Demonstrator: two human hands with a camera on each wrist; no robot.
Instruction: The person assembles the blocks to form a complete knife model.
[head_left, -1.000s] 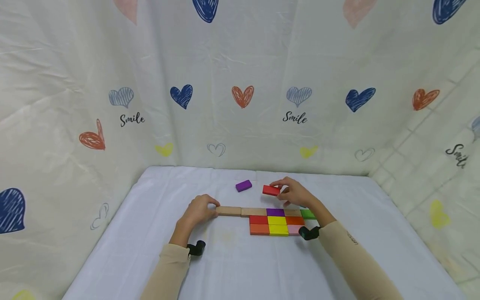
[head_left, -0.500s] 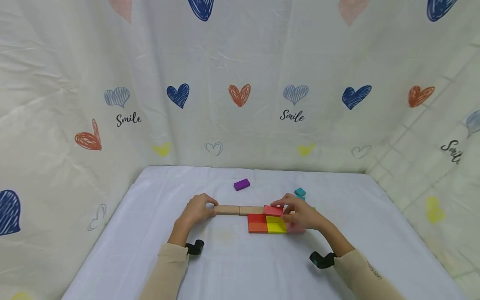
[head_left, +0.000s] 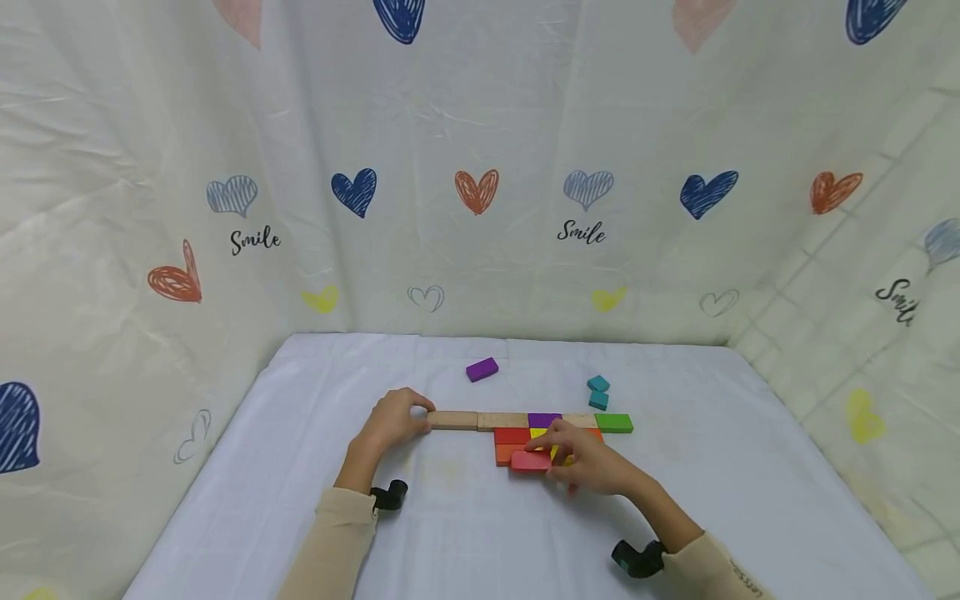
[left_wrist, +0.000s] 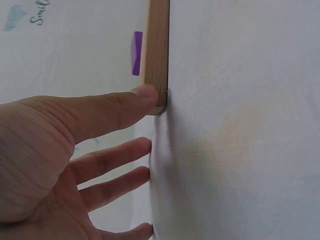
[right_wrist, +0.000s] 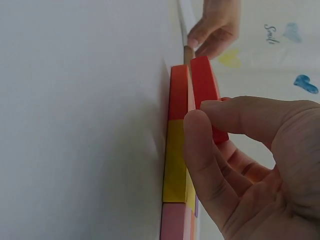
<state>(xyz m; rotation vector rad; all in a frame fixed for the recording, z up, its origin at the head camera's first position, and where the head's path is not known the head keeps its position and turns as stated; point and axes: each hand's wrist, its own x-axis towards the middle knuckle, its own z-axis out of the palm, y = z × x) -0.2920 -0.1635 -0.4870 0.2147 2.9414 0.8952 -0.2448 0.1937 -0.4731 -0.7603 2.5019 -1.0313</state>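
In the head view my right hand (head_left: 588,461) pinches a red block (head_left: 530,461) by its right end. The right wrist view shows this red block (right_wrist: 204,85) tilted, just above an orange block (right_wrist: 178,92) and beside a yellow block (right_wrist: 175,160). My left hand (head_left: 395,416) holds the left end of a plain wooden block (head_left: 453,420). Its thumb presses the near face in the left wrist view, while the index finger is hidden behind the block. A row runs right from there: another wooden block (head_left: 502,420), a purple one (head_left: 544,419) and a green one (head_left: 614,423).
A loose purple block (head_left: 482,369) lies behind the row. Two small teal blocks (head_left: 597,392) sit at the back right. White cloth (head_left: 450,533) covers the table, and a heart-printed curtain (head_left: 480,250) hangs behind it.
My right hand has brought the red block from behind the row, over it, to the near side of the coloured blocks. My left hand stays at the wooden block's end.
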